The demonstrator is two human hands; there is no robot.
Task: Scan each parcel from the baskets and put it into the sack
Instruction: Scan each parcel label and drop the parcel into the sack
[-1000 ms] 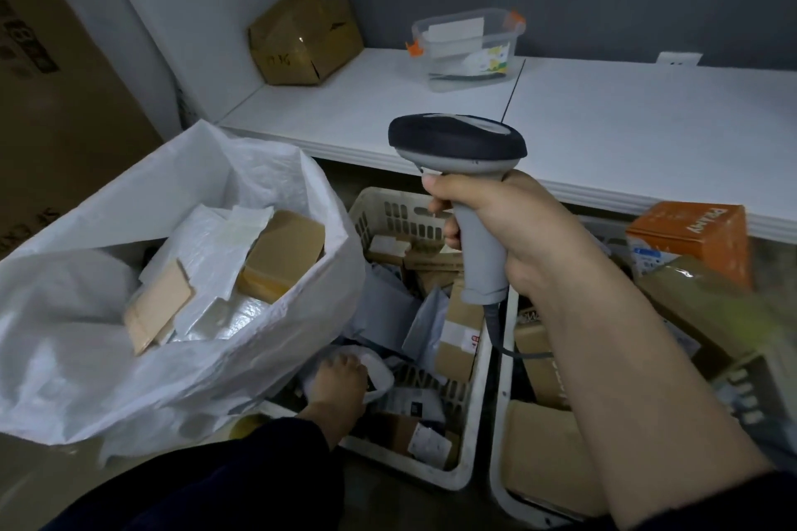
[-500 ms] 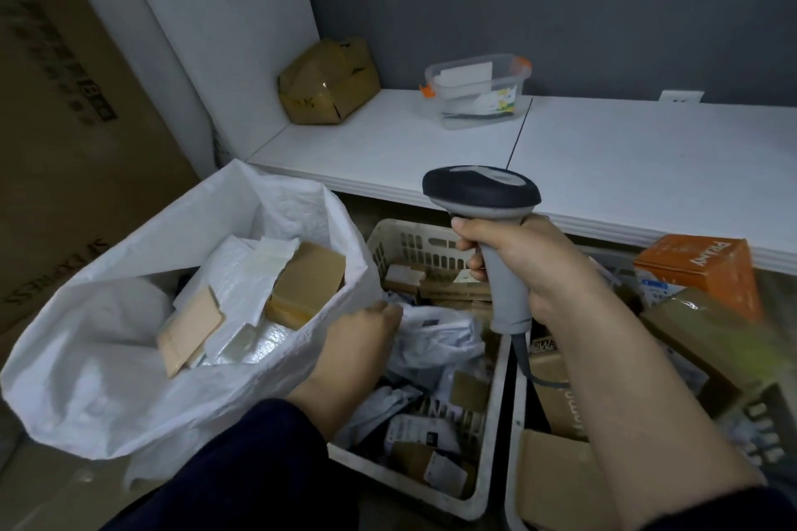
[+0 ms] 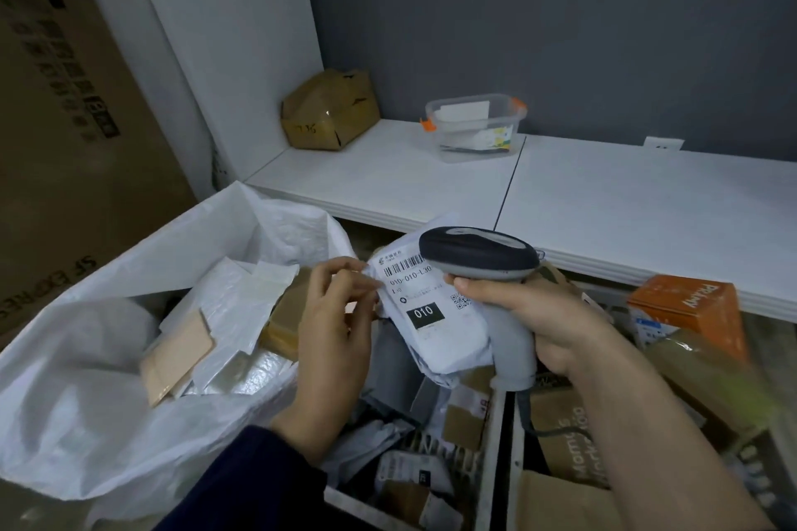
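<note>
Two hands work: left hand (image 3: 332, 328) pinches the white parcel (image 3: 435, 341) at three o'clock of the sack (image 3: 86, 379); right hand (image 3: 547, 315) grips the scanner (image 3: 478, 252).

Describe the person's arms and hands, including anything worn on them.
Both hands are bare: no gloves, rings or watch show. The left hand has a dark navy long sleeve that ends at the wrist. The right hand leads into a bare forearm, with no sleeve in view down to the picture's edge.
</note>
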